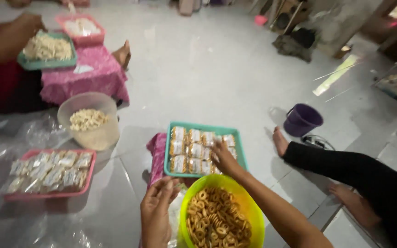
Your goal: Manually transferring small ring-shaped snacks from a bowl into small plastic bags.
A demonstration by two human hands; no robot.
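- Grey tiled floor [217,64] carries everything; clear plastic sheeting [33,133] covers its near-left part.
- Another person sits at the far-left edge – dark red clothing, an arm [10,39] reaching to a green tray [47,50] of pale snacks resting on a pink cloth [86,76], with a pink tray [81,28] just behind it.
- Wearer's own leg in a black trouser [345,170] stretches along the right side, bare foot [280,141] pointing to the floor's middle.
- Teal tray [203,128] near the centre, filled with rows of small packed snack bags [191,151]; it sits partly on a magenta cloth [157,154].
- Lime-green bowl [249,206] at the near edge, full of small ring-shaped crackers [214,220], just in front of the teal tray.
- Pink tray of packed bags [47,173] at the near left, on the sheeting.
- Translucent tub [90,120] with pale snacks, just beyond that pink tray.
- Purple bucket [302,120] on the right, just beyond the bare foot.
- Right hand [224,158] reaches over the teal tray's near-right corner, fingers curled down onto the bags – whether it grips one, cannot tell.
- Left hand [156,209] hovers by the bowl's left rim, fingers loosely bent and close together; it seems to pinch something clear, too blurred to confirm.
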